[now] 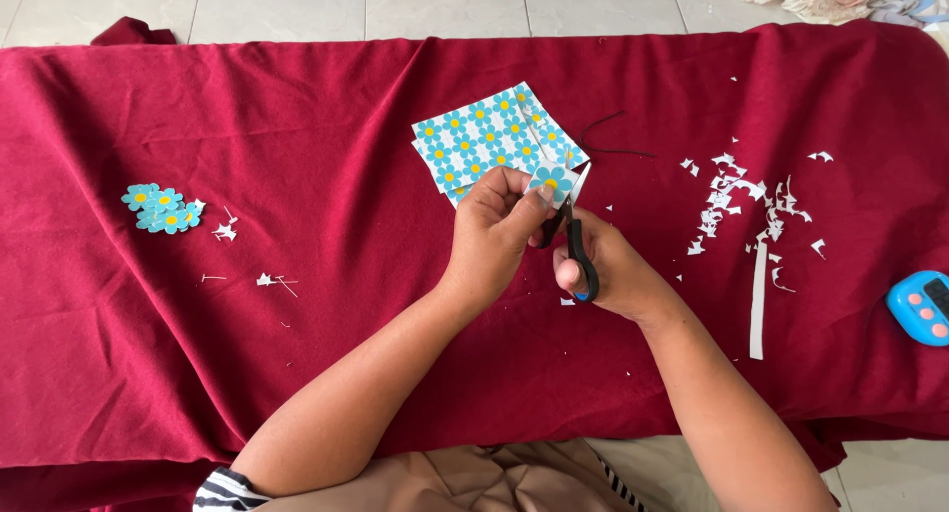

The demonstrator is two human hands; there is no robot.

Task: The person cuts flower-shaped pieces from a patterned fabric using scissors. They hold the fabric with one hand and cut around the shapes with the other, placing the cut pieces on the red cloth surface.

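Note:
My left hand (494, 230) pinches a small paper piece printed with one blue flower (552, 182), held up over the red cloth. My right hand (615, 271) grips black-handled scissors (573, 237), whose blades meet the edge of that piece. Just beyond my hands lies a stack of white sheets printed with several blue flowers (489, 136). A small pile of cut-out blue flowers (161, 209) rests far to the left.
The red cloth (326, 304) covers the whole table. White paper scraps (736, 201) and a long white strip (758, 302) lie at the right. A blue timer (921, 307) sits at the right edge. Small scraps (225, 231) lie near the flower pile. A dark thread (605, 136) lies beside the sheets.

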